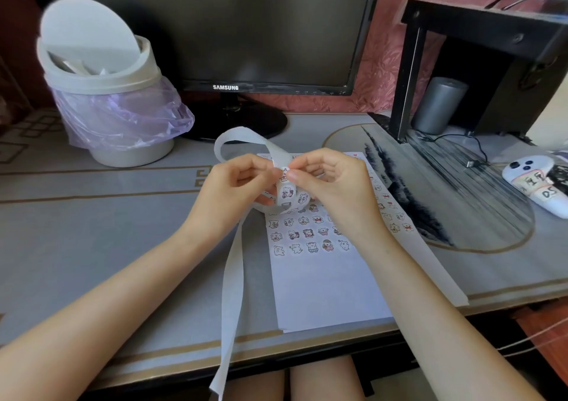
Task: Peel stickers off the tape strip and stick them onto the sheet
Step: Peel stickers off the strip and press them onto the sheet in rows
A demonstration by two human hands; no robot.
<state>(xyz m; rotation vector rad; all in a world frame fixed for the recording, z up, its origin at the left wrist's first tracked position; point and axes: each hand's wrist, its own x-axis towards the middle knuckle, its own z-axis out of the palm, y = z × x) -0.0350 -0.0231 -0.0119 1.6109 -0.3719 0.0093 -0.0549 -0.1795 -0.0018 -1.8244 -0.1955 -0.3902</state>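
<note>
A white sheet (322, 280) lies on the desk in front of me, its upper half covered with rows of small cartoon stickers (310, 233). Above it I hold a long white tape strip (235, 280) that loops up behind my hands and trails down over the desk edge. My left hand (238, 185) grips the strip, whose printed stickers face me. My right hand (332, 179) pinches with thumb and forefinger at a sticker (285, 171) at the strip's top. Part of the sheet is hidden by my hands.
A lidded waste bin (104, 93) with a purple liner stands at the back left. A dark monitor (233, 31) sits behind my hands. At the right are a black stand (479, 62), a grey cylinder (438, 108) and a white controller (534, 182).
</note>
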